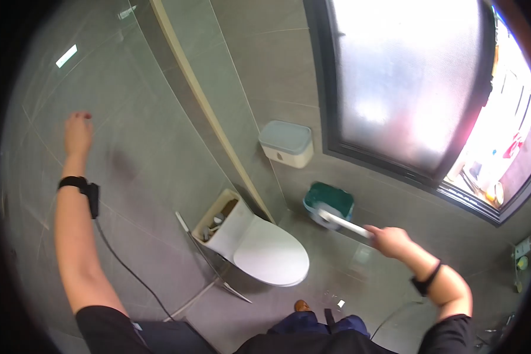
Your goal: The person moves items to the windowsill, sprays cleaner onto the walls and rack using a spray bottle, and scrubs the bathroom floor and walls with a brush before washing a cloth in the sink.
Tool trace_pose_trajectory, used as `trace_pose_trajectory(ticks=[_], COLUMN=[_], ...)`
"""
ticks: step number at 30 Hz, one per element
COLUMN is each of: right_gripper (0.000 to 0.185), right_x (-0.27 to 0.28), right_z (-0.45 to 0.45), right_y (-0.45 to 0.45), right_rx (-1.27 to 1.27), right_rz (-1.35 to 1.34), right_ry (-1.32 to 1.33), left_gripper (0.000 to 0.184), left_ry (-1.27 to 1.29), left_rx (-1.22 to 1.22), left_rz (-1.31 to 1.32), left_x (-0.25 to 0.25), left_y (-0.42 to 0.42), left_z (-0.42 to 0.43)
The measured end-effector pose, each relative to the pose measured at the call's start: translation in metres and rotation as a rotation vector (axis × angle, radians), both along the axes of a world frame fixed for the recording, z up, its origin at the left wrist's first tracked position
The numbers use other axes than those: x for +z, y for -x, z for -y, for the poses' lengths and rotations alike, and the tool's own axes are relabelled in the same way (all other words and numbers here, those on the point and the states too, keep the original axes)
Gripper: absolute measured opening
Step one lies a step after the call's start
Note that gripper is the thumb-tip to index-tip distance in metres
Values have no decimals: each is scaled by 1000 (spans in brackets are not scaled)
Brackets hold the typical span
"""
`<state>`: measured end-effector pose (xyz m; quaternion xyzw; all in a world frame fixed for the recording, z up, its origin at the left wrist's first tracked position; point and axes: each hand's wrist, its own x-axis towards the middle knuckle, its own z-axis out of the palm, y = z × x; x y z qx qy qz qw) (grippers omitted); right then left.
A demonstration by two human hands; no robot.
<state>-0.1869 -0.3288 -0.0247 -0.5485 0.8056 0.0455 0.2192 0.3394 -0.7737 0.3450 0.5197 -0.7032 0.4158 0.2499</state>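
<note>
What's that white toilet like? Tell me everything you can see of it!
The shiny white toilet looks ceramic. Its rounded seat lid is down, so you can't see into the bowl. The boxy tank behind has no cover on top, so brown and grey parts show inside. It stands upright on the grey floor, close to a thin pole with a white end. I can't tell whether the pole touches it. Neither the left hand nor the right hand does.
</note>
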Motion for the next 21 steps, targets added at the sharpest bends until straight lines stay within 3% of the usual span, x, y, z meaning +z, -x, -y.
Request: trace_pose_trajectory(ticks=[2,4,7,9,12,14,15,19,21], right_gripper=[57,61,60,58,56,54,52,55,57], right_x=[-42,-77,-124,-119,-100,-110,-119,-300,-317], right_z=[93,171,307,378,420,438,419,421,422], right_y=[-39,-95,-161,-184,-200,-216,-217,-245,-256], right_rx=[-83,-72,-309,-385,-344,-254,-363,-407,-432], right_rz=[472,603,1027,1159,1000,700,937,783,887], right_ry=[311,589,725,831,1050,1280,979,1052,1011], left_gripper=[29,34,43,51,61,67,71,81,85], left_ry=[-55,-1,-36,-67,-21,37,83,212,247], left_rx=[-69,-224,-375,-464,-533,-535,-569,-648,-682], left_rz=[-39,-31,-112,-171,-280,-322,-333,-364,-439], left_x=[-26,-62,-113,-134,-143,-129,-121,-126,-142], left_y=[38,75,130,155,161,158,155,149,138], left_z=[34,51,87,106,85,73,67,82,101])
